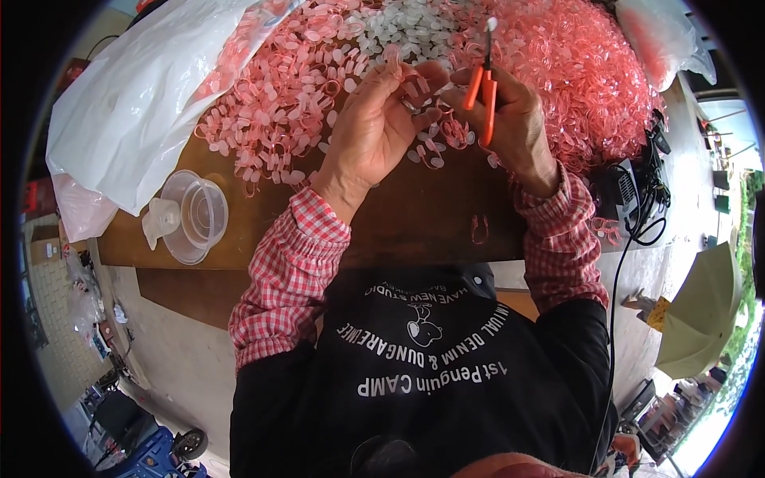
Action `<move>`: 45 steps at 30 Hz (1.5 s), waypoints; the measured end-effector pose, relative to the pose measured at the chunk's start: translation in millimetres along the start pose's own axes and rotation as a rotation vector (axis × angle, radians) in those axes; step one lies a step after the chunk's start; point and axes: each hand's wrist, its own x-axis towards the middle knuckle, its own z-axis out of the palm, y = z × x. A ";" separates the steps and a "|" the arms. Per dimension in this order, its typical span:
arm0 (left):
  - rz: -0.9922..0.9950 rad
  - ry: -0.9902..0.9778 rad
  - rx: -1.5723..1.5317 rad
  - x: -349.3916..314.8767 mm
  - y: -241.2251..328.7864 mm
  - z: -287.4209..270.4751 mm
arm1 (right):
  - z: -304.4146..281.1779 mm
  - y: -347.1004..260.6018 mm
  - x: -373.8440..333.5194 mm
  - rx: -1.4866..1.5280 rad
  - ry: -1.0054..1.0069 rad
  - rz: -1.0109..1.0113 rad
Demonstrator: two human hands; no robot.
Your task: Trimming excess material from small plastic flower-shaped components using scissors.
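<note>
My left hand (368,131) is raised over the table, palm up, its fingers curled around a small pink plastic piece (416,86). Close beside it, my right hand (519,119) grips a pair of orange-handled snips (488,99). Their dark blades point away from me, and a small white oval shows at the tip. Both hands' fingertips nearly meet. Below them lie several loose pink loops with pale ovals (430,150). A heap of pink pieces with oval tabs (287,103) spreads to the left, and a larger pile of pink loops (586,80) rises at the right.
White ovals (406,30) are heaped at the far middle. On the left are a white plastic bag (135,103) and a round clear tub (209,219). Black cables (655,183) and a dark box lie at the right edge of the brown table (398,231). A single pink loop (479,229) lies near the front edge.
</note>
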 end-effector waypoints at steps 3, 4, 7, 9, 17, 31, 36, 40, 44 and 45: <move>0.008 -0.073 -0.017 -1.7 -4.1 6.8 | 5.6 -7.1 -0.2 -0.129 -0.026 -0.061; 0.019 -0.070 0.021 -3.0 -5.2 10.3 | 6.3 -3.0 -0.4 -0.128 -0.025 -0.059; 0.024 -0.122 0.116 -4.3 -6.4 10.9 | 3.5 4.2 -0.9 -0.009 0.012 -0.086; 0.017 -0.171 0.173 -5.3 -4.2 9.9 | -1.4 -0.1 -0.5 -0.085 0.021 -0.054; -0.059 -0.067 0.265 -7.5 -3.4 2.7 | -6.2 -0.1 0.8 -0.422 0.050 -0.353; 0.299 -0.058 0.714 -10.1 -8.4 7.7 | -8.5 2.0 3.0 -0.424 0.041 -0.321; 0.489 0.003 0.846 -8.5 -2.3 7.2 | -15.1 -3.2 0.7 -0.580 0.007 -0.353; 0.580 -0.028 0.833 -5.4 -3.4 4.2 | -14.7 2.6 -5.6 -0.638 -0.063 -0.248; 0.597 -0.049 0.879 -5.9 -4.8 4.1 | -14.3 3.2 -6.6 -0.695 -0.083 -0.262; 0.596 -0.047 0.879 -6.8 -4.4 4.3 | -13.7 2.8 -6.5 -0.691 -0.080 -0.266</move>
